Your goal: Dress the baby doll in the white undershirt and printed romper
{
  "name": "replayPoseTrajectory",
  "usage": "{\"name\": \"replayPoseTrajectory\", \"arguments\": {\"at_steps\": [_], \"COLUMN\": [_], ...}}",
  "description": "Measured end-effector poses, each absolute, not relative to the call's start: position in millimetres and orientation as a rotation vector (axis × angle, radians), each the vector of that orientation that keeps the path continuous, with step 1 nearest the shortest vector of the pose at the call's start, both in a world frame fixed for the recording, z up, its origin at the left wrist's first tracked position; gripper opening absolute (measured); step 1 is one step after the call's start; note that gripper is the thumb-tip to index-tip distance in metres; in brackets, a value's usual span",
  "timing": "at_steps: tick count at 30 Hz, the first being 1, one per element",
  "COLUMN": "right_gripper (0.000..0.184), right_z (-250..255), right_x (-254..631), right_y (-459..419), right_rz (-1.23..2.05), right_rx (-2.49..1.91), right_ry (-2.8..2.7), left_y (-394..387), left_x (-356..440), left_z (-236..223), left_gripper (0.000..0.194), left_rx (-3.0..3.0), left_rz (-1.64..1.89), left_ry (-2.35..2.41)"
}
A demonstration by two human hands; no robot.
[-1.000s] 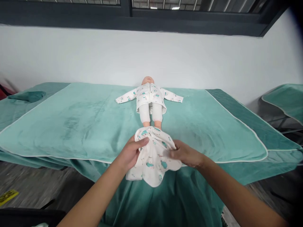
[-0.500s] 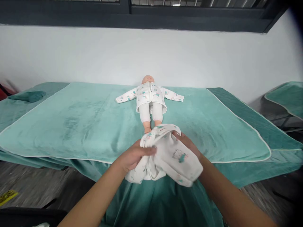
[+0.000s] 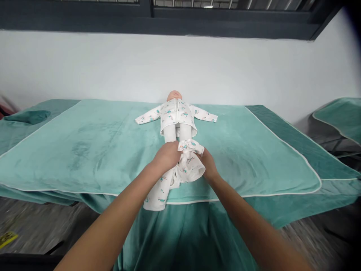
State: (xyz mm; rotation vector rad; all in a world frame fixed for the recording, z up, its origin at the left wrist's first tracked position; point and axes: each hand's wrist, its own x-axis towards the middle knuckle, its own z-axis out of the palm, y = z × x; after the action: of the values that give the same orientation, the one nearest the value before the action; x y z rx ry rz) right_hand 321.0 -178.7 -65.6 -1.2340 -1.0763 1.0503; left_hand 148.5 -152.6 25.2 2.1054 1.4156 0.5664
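A baby doll (image 3: 175,94) lies on its back, dressed in a white printed jacket (image 3: 177,113) with its sleeves spread. Both my hands grip a pair of white printed baby pants (image 3: 190,165) by the gathered waist end, over the doll's lower legs. My left hand (image 3: 168,155) is closed on the left side of the bunched cloth. On the right side, my right hand (image 3: 208,163) pinches the edge. One pant leg hangs over the bed's front edge; the other is bunched up. The doll's feet are hidden behind cloth and hands.
A light green blanket (image 3: 93,150) with white piping covers the bed against a white wall (image 3: 113,67). A small dark green cushion (image 3: 28,116) lies at the far left. Another green-covered surface (image 3: 341,116) stands at the right. A dark window frame (image 3: 169,24) runs above.
Both hands have moved forward with the pants, from before the doll's feet to over its lower legs. One pant leg now hangs down, and the waist end is bunched at the doll's right-hand-side leg.
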Motion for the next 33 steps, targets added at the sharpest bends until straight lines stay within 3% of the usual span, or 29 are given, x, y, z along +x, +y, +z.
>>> {"name": "replayPoseTrajectory", "arguments": {"at_steps": [4,9,14,17,23,33], "right_gripper": [0.036,0.031,0.035,0.03,0.042,0.027], "right_z": [-63,-57,-49,-44,-52,-62], "right_x": [319,325,329,327,331,345], "right_y": [-175,-170,-148,-140,-134,-82], "right_rz": [0.9,1.06,1.2,1.322,1.51,0.912], "right_rx": [-1.36,-1.115,-0.974,-0.883,-0.745,-1.208], "right_ry": [-1.121,-1.044,-0.759,-0.771,-0.774,-1.051], "left_y": [-145,-152,-136,-116,-87,-41], "left_x": [154,144,127,128,157,185], "left_z": [24,39,59,62,50,34], "left_gripper": [0.01,0.028,0.047,0.039,0.018,0.023], "left_rx": [2.101,1.714,1.443,1.483,1.677,1.887], "left_rz": [0.504,0.602,0.378,0.361,0.794,1.059], "left_ry": [1.337,0.974,0.707,0.803,1.214,1.469]}}
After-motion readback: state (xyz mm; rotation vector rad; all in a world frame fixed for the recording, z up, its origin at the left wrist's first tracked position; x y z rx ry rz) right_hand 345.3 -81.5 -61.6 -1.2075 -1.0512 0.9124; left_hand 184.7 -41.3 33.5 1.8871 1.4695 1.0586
